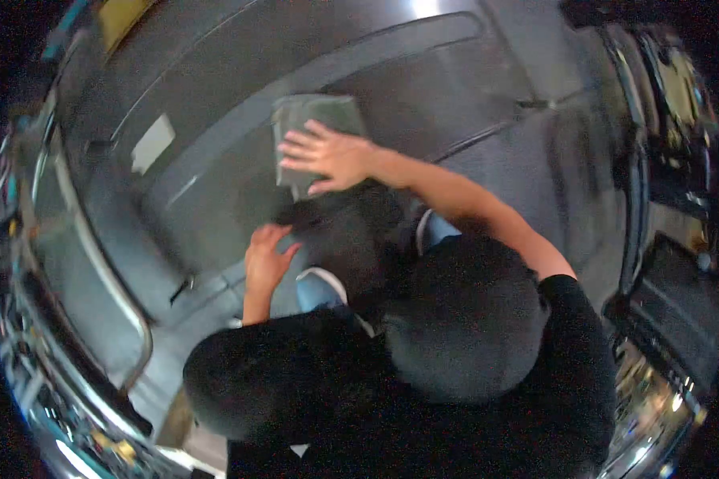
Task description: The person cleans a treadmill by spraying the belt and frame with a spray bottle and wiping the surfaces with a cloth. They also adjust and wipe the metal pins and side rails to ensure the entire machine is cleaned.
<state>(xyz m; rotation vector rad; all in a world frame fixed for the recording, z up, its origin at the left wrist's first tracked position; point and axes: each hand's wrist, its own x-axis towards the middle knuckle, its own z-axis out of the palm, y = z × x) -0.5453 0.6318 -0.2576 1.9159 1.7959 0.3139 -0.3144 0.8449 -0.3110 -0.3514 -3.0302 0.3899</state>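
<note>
My right hand (331,156) is stretched out with its fingers spread over a flat grey-green boxy object (339,112). The palm overlaps this object in the view, and its underside is hidden. Closer to my body, my left hand (268,257) is raised above the floor near my knee, fingers slightly bent and thumb apart, with nothing in it. Motion blurs the picture somewhat.
My bent knees in black (471,319) fill the foreground, with blue shoes (319,289) beyond them. A white sheet (152,144) lies on the grey floor (216,172). A bent metal tube (96,247) runs along the left; a black bin-like object (679,311) stands right.
</note>
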